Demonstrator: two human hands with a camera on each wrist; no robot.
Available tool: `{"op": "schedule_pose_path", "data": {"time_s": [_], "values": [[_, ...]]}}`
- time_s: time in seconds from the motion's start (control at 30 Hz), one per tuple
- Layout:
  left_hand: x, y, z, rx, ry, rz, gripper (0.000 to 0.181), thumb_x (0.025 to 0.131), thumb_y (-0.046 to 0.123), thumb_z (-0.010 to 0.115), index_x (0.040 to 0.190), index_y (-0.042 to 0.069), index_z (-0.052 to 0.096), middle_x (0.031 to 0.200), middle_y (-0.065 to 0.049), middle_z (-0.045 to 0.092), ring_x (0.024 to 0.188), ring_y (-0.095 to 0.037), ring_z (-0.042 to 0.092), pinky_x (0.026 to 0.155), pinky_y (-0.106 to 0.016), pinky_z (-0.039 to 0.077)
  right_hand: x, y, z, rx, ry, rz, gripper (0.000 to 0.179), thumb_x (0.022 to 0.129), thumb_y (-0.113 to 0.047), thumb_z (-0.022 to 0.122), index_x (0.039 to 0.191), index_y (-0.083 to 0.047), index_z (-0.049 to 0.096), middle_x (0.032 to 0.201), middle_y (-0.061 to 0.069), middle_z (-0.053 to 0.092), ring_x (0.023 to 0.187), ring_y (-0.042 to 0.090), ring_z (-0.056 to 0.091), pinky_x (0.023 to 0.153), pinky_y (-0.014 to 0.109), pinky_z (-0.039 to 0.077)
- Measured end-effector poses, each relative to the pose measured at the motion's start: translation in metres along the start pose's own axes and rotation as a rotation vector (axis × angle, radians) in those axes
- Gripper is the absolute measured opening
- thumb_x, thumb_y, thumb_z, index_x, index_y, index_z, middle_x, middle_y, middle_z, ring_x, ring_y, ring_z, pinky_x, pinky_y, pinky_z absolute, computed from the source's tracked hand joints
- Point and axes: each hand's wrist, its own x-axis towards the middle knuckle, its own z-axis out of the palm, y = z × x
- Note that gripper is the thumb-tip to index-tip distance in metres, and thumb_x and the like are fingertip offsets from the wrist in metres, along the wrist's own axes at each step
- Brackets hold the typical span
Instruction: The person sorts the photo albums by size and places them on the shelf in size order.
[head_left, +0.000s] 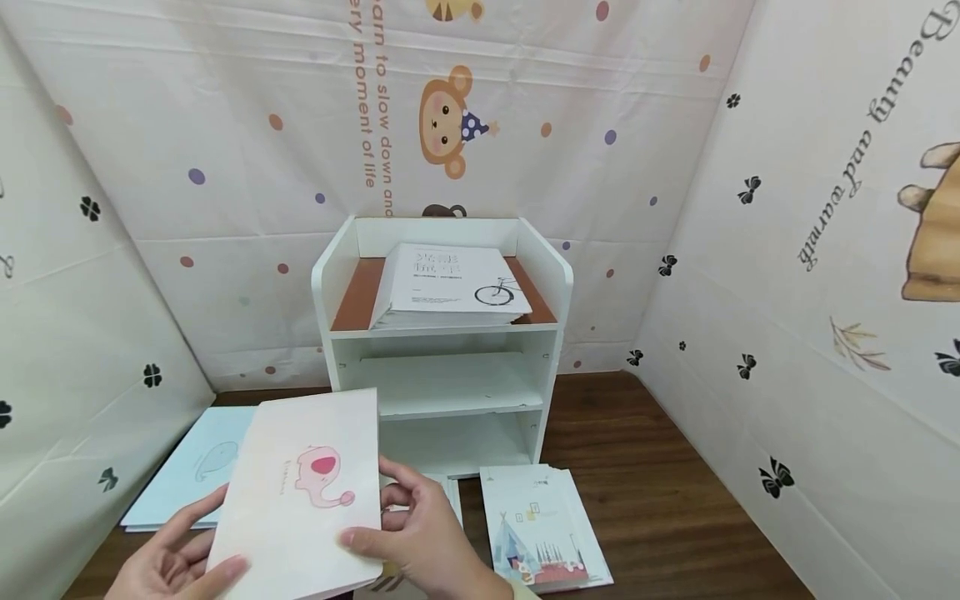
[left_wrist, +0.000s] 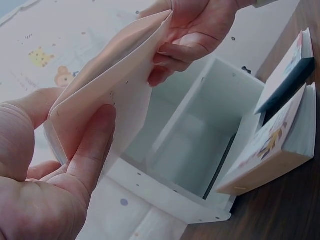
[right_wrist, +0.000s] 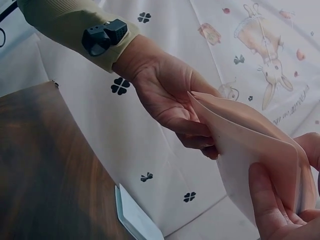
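A pale pink notebook (head_left: 292, 517) with a pink elephant on its cover is held up between both hands, tilted, in front of the small shelf. My left hand (head_left: 176, 554) grips its lower left edge, thumb on the cover and fingers behind. Across from it, my right hand (head_left: 427, 529) pinches the right edge, thumb on the front and curled fingers at the back. From the left wrist view the covers of the notebook (left_wrist: 125, 85) bow slightly apart along one edge.
A white shelf (head_left: 442, 331) stands at the back, books with a bicycle cover (head_left: 457, 279) on its top. A light blue whale notebook (head_left: 187, 467) lies at left. A tent-picture book (head_left: 540, 525) lies at right, another book partly hidden beneath the right hand. Printed cloth walls surround the wooden table (head_left: 660, 475).
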Motion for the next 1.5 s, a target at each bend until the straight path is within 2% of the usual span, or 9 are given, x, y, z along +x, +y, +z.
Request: {"op": "schedule_pose_path", "data": {"time_s": [0.33,0.6,0.7,0.9,1.03,1.23,1.5], "values": [[-0.004,0.006,0.016,0.011,-0.007,0.036,0.093,0.093,0.017,0.076,0.164,0.026,0.016,0.121,0.006,0.073,0.1,-0.021,0.074,0.088,-0.042,0.063,-0.004,-0.004,-0.008,-0.01,0.04,0.01,0.073,0.08,0.0,0.084,0.146,-0.01,0.055,0.1,0.008,0.073,0.089,0.024,0.077,0.073,0.035,0.065],[-0.002,0.008,0.029,0.013,-0.003,0.048,0.092,0.091,0.019,0.079,0.162,0.025,0.021,0.128,0.0,0.072,0.103,-0.023,0.074,0.089,-0.04,0.062,-0.007,-0.006,-0.016,0.022,0.058,0.024,0.077,0.08,0.002,0.084,0.148,-0.008,0.051,0.103,0.008,0.073,0.09,0.022,0.077,0.074,0.034,0.064],[-0.002,0.008,0.034,0.008,-0.006,0.078,0.089,0.091,0.016,0.079,0.161,0.024,0.023,0.127,0.001,0.072,0.103,-0.023,0.074,0.088,-0.041,0.063,-0.008,-0.007,-0.019,0.037,0.056,0.026,0.077,0.08,0.002,0.084,0.149,-0.007,0.05,0.104,0.008,0.073,0.09,0.021,0.077,0.074,0.033,0.064],[0.001,0.004,0.042,-0.029,-0.013,0.204,0.077,0.09,0.005,0.076,0.152,0.027,0.035,0.113,0.01,0.076,0.097,-0.022,0.075,0.08,-0.041,0.064,-0.011,-0.01,-0.025,0.035,0.054,0.017,0.079,0.079,0.0,0.086,0.149,-0.006,0.049,0.106,0.008,0.073,0.09,0.021,0.077,0.075,0.033,0.064],[0.001,0.005,0.047,-0.033,-0.028,0.26,0.076,0.09,0.004,0.075,0.152,0.024,0.037,0.111,0.009,0.077,0.096,-0.022,0.075,0.077,-0.039,0.065,-0.012,-0.013,-0.03,0.014,0.063,0.018,0.077,0.078,-0.003,0.087,0.147,-0.006,0.052,0.106,0.009,0.074,0.09,0.02,0.077,0.075,0.032,0.064],[0.0,0.01,0.055,-0.002,-0.02,0.268,0.08,0.09,0.005,0.076,0.156,0.018,0.033,0.112,0.007,0.077,0.097,-0.021,0.075,0.077,-0.036,0.065,-0.013,-0.018,-0.039,0.004,0.052,0.012,0.074,0.079,-0.002,0.085,0.146,-0.003,0.053,0.104,0.009,0.075,0.09,0.019,0.076,0.077,0.031,0.064],[0.0,0.01,0.062,-0.035,-0.037,0.321,0.07,0.091,-0.003,0.071,0.147,0.025,0.041,0.111,0.005,0.077,0.095,-0.021,0.075,0.074,-0.035,0.065,-0.015,-0.022,-0.047,-0.041,0.061,0.015,0.073,0.08,-0.002,0.085,0.146,-0.002,0.052,0.102,0.008,0.075,0.088,0.014,0.075,0.077,0.025,0.062]]}}
